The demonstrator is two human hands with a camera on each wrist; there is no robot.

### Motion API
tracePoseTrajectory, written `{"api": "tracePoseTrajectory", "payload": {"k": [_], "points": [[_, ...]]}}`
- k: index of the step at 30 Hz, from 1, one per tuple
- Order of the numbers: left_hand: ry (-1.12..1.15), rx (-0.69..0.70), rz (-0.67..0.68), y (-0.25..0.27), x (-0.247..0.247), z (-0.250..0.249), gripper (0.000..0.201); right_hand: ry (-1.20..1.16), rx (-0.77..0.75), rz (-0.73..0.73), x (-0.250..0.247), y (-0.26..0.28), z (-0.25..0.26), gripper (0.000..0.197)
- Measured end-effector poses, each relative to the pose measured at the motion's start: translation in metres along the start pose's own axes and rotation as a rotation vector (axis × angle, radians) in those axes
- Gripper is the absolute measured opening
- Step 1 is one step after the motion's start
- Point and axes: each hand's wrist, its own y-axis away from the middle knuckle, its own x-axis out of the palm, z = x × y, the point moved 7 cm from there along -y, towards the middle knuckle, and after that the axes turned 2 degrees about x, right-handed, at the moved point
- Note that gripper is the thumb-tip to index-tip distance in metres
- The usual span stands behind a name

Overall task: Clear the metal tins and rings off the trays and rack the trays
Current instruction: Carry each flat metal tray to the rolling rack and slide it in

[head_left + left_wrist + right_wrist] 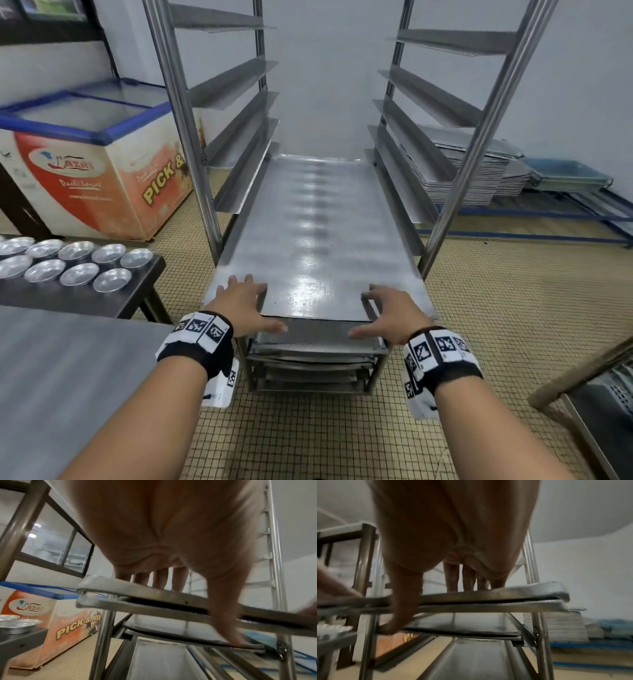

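Tiled flooring (pixel 496 325) runs under a tall steel rack (pixel 191 137) standing against a pale wall, with a chest freezer (pixel 102 164) off to its left and a stack of spare trays (pixel 472 171) on a low blue frame to its right. One long tray (pixel 308 233) lies part-way into the rack on a lower pair of side rails, its long axis running straight away from the person, its near short edge projecting out of the frame toward them. Both wrist views show this near edge as two sheets lying one on the other, so it may be a pair of trays. Further trays sit on the rails beneath. Left hand (pixel 245 305) rests on the left part of that near edge, fingers extended over the top surface, thumb hanging below the rim; right hand (pixel 390 315) mirrors it on the right part, fingers likewise spread on top, thumb below. Neither hand clenches; whether the thumbs press the underside cannot be told. Both hands stand equally near, square behind the tray. Judgement: the coming move is a level push along the long axis, deeper between the rails. Round metal tins (pixel 78 263) stand in rows on a dark side table (pixel 102 301) to the left, well apart from the tray
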Motion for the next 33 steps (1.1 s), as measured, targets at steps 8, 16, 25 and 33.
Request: {"api": "tracePoseTrajectory", "payload": {"k": [8, 16, 25, 33], "points": [[-0.209, 0.025, -0.053, -0.017, 0.002, -0.007, 0.068, 0.395, -0.144, -0.148, 0.019, -0.032, -0.002, 0.033], [-0.248, 0.022, -0.064, -0.073, -0.013, -0.013, 0.072, 0.481, -0.164, -0.168, 0.006, -0.088, -0.003, 0.052], [-0.199, 0.014, -0.078, -0.144, -0.036, -0.015, 0.065, 0.521, -0.14, -0.161, -0.014, -0.163, -0.006, 0.055], [-0.208, 0.004, -0.078, -0.183, -0.049, -0.015, 0.061, 0.568, -0.15, -0.166, -0.022, -0.202, -0.006, 0.058]]}}
